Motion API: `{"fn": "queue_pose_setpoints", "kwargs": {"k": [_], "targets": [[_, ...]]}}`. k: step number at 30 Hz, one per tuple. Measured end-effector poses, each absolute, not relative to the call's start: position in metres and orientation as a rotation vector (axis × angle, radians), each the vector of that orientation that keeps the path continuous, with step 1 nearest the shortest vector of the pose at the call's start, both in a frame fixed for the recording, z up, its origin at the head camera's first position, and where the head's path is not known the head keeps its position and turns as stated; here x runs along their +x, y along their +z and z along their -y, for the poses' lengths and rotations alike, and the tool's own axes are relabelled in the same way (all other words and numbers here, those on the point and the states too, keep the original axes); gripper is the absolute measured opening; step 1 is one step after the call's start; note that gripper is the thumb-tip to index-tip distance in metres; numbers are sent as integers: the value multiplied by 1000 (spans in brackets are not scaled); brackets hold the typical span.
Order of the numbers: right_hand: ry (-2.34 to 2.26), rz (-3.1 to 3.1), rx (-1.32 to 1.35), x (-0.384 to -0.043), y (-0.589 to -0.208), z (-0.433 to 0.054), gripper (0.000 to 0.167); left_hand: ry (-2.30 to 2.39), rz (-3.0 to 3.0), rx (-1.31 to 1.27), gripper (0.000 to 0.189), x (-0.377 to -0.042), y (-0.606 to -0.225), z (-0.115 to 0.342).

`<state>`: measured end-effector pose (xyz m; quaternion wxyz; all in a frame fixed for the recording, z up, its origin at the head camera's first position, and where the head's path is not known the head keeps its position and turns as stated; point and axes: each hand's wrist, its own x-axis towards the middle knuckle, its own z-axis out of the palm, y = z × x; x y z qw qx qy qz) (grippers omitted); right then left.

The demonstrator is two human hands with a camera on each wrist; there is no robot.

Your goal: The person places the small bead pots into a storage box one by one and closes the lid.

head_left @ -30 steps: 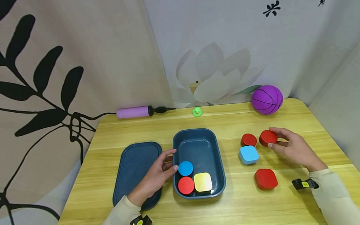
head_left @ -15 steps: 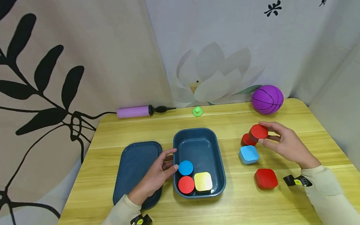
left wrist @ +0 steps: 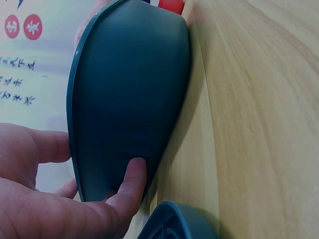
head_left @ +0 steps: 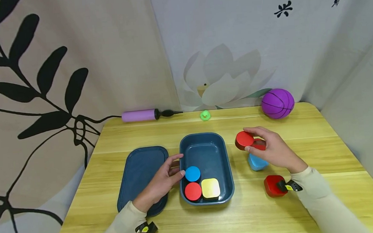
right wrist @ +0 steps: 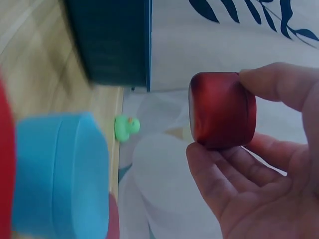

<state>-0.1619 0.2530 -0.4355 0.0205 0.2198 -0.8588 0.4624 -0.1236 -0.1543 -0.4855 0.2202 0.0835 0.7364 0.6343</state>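
My right hand (head_left: 275, 152) pinches a red round tin (head_left: 244, 139) between thumb and fingers, held above the table right of a dark blue box (head_left: 205, 149). In the right wrist view the tin (right wrist: 219, 109) shows a lid seam. Fingertips of my left hand (head_left: 162, 182) touch the box's left side, with nothing gripped. Inside the box's near end sit a blue round tin (head_left: 192, 174), a red round tin (head_left: 193, 191) and a yellow square tin (head_left: 210, 188). Under my right hand are a light blue square tin (head_left: 257, 162) and another red round tin (head_left: 259, 144), partly hidden.
A red square tin (head_left: 272, 186) lies beneath my right wrist. The dark blue lid (head_left: 141, 170) lies flat left of the box. Along the back edge are a purple hand pump (head_left: 139, 115), a green toy duck (head_left: 205, 115) and a purple ball (head_left: 278, 103). Curtains stand behind the table.
My right hand has lifted the red round tin and carried it left, past the other red round tin, toward the box. My left hand has stayed at the box's side.
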Motion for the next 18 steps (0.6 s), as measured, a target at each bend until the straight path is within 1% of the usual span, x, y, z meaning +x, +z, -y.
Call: {"fn": "queue_pose_setpoints", "kwargs": {"k": [6,18], "targets": [[1378,2703,749,-166,-436,-229,58,1758,-2038,230,63,-124,-486,154],[1328,2740,921,-166,-437,-188,60,1764,-2024,228,63,-124,-487,155]]}}
